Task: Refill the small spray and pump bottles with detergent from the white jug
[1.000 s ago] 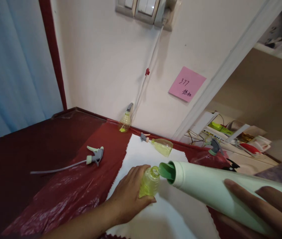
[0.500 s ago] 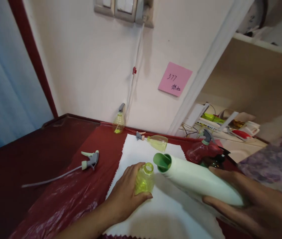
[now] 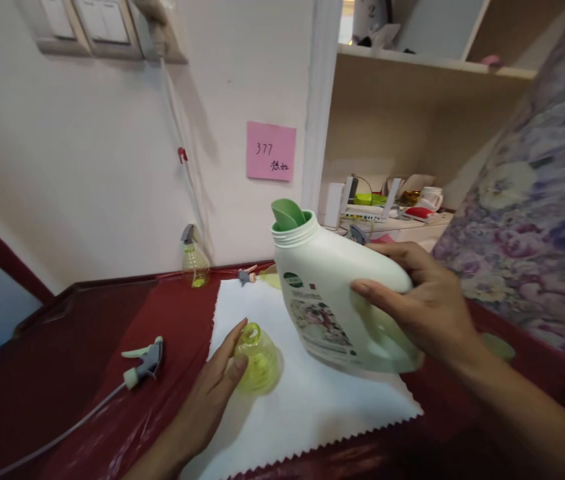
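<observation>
The left hand (image 3: 207,400) curls around a small open yellow-green plastic bottle (image 3: 258,357) standing on the white cloth (image 3: 312,407). The right hand (image 3: 425,303) grips the handle side of a large white detergent jug (image 3: 322,293) with a green spout, held nearly upright just beside the bottle.

Two hands: the left hand (image 3: 207,400) and the right hand (image 3: 422,307). One white detergent jug (image 3: 322,293). Two yellow spray bottles, one open (image 3: 257,360), one capped (image 3: 195,257) (a third seems half hidden). One loose trigger sprayer (image 3: 145,360), one white cloth (image 3: 312,407), one pink note (image 3: 271,151).
</observation>
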A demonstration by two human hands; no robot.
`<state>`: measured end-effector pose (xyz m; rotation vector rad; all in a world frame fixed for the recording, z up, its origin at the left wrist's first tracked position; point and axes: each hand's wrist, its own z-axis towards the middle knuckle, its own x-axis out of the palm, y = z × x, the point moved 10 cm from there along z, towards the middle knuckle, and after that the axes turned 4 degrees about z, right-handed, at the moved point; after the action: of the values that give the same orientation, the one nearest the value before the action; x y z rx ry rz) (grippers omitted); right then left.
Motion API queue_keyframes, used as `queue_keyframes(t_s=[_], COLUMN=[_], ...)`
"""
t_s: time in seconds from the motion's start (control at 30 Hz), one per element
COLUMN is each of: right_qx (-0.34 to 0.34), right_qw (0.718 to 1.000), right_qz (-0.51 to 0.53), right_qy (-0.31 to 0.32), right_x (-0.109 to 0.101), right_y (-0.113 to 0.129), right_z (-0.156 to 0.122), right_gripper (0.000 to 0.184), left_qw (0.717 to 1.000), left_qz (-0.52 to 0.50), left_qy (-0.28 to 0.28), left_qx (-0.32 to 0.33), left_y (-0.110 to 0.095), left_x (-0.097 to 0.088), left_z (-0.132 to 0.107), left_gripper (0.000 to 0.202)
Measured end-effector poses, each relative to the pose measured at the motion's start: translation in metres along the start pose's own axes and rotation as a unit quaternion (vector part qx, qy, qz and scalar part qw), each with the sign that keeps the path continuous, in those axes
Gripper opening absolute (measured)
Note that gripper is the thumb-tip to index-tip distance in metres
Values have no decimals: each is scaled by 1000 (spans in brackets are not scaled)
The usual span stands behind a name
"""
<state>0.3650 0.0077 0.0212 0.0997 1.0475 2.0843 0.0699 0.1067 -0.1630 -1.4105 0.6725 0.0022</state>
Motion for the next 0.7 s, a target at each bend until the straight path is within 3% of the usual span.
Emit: queue_keyframes(t_s=[0.2, 0.3, 0.5, 0.6, 0.7], right_qx=[56, 69, 108, 121, 100], right_qw=[986, 981, 981, 981, 990], right_qz=[142, 154, 146, 139, 81], right_qy=[-69, -91, -74, -58, -51], right_x=[39, 57, 76, 76, 68], right_y=[-49, -74, -105, -110, -101], right_z=[-2, -7, -16, -16, -16], right_gripper=[57, 59, 59, 60, 59], left_qw=[999, 993, 954, 930, 910], left_qz=[-2, 15, 105, 205, 314], left_qy=[-34, -113, -281, -302, -266], left_qx=[-12, 2, -25, -42, -52], left_y=[-11, -15, -10, 0, 13], left_x=[-24, -61, -164, -197, -204], left_z=[-4, -12, -50, -66, -68], left_gripper=[68, 63, 56, 48, 44])
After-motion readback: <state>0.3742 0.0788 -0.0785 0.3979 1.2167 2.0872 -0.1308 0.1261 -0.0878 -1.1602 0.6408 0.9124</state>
